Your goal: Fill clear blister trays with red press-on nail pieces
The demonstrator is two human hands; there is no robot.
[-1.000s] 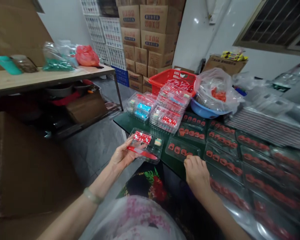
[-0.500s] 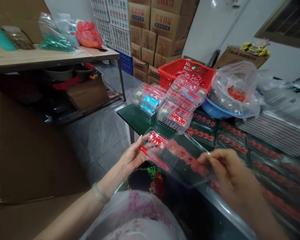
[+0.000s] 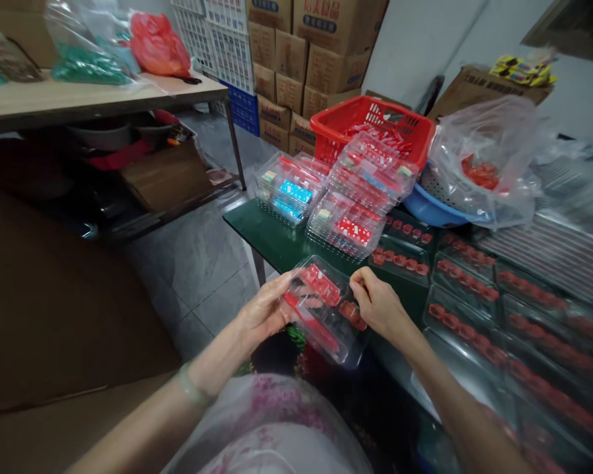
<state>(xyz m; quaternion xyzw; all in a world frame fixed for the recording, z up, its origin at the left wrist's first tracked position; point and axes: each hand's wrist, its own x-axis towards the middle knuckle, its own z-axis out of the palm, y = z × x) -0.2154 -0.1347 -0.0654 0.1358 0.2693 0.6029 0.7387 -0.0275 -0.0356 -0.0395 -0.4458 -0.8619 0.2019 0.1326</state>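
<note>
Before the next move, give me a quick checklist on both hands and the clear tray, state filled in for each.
1. Left hand supporting the clear tray: ok, its fingers show through from underneath.
2. Right hand at the tray's right side: ok, fingers curled there.
3. Right fingers gripping the edge firmly: cannot tell, the hand hides the contact.
4. Long red item and red rectangular piece within the tray's outline: ok, both visible.
5. Tray edges closed all round: cannot tell, clear plastic and glare blend together.
6. Tray resting on the green table: not ok, it is held up by hand.
</note>
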